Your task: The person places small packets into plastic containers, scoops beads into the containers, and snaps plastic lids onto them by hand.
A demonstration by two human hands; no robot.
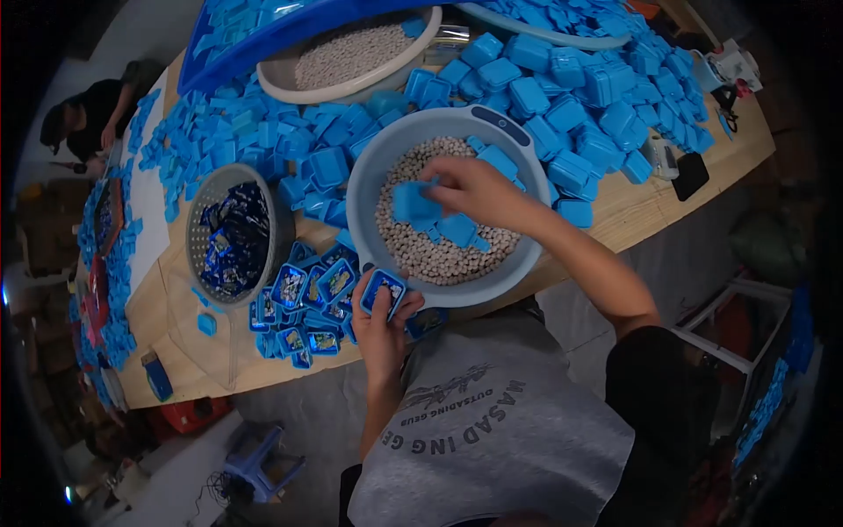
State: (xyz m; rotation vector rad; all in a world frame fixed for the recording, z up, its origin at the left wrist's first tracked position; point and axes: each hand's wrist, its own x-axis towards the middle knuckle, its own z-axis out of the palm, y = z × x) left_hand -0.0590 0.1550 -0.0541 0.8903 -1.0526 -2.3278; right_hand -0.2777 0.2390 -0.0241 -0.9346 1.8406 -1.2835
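In my left hand (384, 321) is a small blue box (383, 292) with a shiny packet in it, held near the front rim of a grey-blue basin (362, 189). Over that basin, my right hand (465, 189) pinches a blue plastic piece (414, 204) between thumb and fingers. Beige pellets (439, 263) fill the basin, and more blue pieces (458, 230) lie on them. Left of my left hand, blue boxes with packets inside (336, 279) are heaped on the wooden table (632, 220).
A grey perforated basket (195, 230) holds dark blue packets. Blue boxes (575, 114) pile up behind the basin. An oval tub (347, 88) of pellets stands at the back, beside a blue bin (263, 61). A phone (690, 176) lies right. Another person (92, 119) is far left.
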